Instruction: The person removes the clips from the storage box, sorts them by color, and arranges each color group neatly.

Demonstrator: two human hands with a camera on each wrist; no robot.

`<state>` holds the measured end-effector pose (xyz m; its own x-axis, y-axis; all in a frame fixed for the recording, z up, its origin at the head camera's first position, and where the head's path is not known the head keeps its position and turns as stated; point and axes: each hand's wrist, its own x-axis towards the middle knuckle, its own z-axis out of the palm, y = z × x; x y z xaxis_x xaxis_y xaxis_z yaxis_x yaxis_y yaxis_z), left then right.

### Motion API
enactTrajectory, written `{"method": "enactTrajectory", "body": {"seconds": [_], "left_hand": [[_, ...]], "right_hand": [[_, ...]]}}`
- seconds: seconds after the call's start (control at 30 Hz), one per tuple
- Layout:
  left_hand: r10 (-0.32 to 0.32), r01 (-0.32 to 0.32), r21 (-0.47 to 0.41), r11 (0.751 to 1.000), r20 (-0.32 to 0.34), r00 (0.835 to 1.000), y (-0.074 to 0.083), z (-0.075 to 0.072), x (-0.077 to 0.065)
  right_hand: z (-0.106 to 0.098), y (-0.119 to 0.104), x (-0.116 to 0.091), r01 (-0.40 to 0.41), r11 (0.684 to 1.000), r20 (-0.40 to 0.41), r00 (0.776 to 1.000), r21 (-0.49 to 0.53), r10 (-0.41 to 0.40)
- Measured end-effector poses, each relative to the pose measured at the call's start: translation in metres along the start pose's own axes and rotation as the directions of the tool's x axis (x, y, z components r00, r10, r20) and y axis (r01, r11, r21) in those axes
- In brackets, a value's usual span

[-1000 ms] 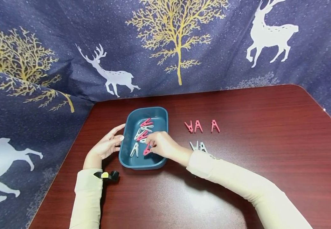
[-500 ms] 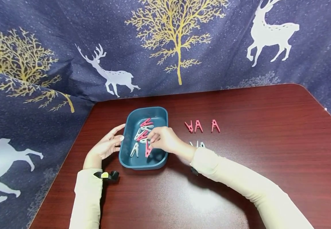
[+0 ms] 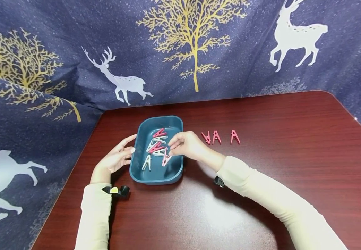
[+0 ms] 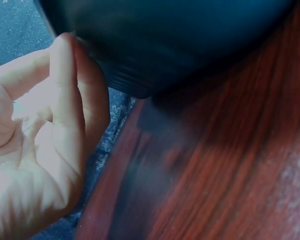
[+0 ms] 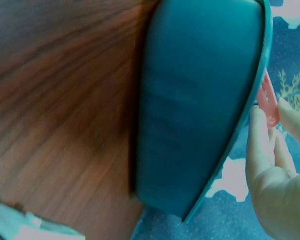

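A blue plastic bin [image 3: 156, 177] holds several red and white clothespins. My right hand [image 3: 189, 145] is over the bin's right side and pinches a red clothespin [image 3: 166, 160] between thumb and fingertips. In the right wrist view this clothespin [image 5: 269, 107] shows just past the bin's rim. My left hand [image 3: 115, 158] rests its fingers against the outer left wall of the bin. In the left wrist view, the fingertips [image 4: 65, 42] are right at the bin wall [image 4: 155, 45]. Among the clothespins inside lie a red one [image 3: 160, 133] and a white one [image 3: 147, 162].
Three red clothespins [image 3: 216, 137] lie on the brown table [image 3: 277, 146] right of the bin. A pale object [image 5: 35, 225] sits at the lower left of the right wrist view. A blue cloth [image 3: 230, 69] with deer and trees hangs behind the table.
My right hand has moved up and to the right with the red clothespin. The white clothespins on the table are now hidden behind the right arm. My left hand has stayed put.
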<state>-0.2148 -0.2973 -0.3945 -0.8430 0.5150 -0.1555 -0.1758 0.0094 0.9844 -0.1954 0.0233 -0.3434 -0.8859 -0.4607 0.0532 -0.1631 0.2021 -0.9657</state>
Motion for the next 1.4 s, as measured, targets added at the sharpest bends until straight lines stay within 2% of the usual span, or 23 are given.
{"method": "enactTrajectory", "body": {"seconds": [0.27, 0.5, 0.77, 1.0, 1.4], "left_hand": [[-0.014, 0.014, -0.028, 1.000, -0.005, 1.000, 0.003, 0.002, 0.000], [-0.022, 0.022, -0.059, 0.998, 0.012, 1.000, 0.013, 0.012, -0.003], [0.000, 0.001, -0.070, 0.998, 0.013, 1.000, 0.002, 0.002, 0.001], [0.022, -0.020, -0.070, 0.997, 0.034, 0.999, 0.001, 0.001, 0.000], [0.025, -0.021, -0.071, 0.997, 0.051, 0.998, 0.002, 0.002, 0.000]], "right_hand": [[-0.019, -0.001, -0.005, -0.049, 0.998, -0.024, 0.998, 0.034, 0.050], [-0.035, 0.000, -0.008, -0.096, 0.991, -0.023, 0.995, 0.092, 0.099], [-0.059, -0.004, -0.014, -0.152, 0.988, -0.031, 0.988, 0.036, 0.153], [-0.084, -0.005, -0.016, -0.190, 0.978, -0.023, 0.982, -0.080, 0.189], [-0.124, 0.006, -0.022, -0.232, 0.972, -0.036, 0.972, -0.042, 0.231]]}}
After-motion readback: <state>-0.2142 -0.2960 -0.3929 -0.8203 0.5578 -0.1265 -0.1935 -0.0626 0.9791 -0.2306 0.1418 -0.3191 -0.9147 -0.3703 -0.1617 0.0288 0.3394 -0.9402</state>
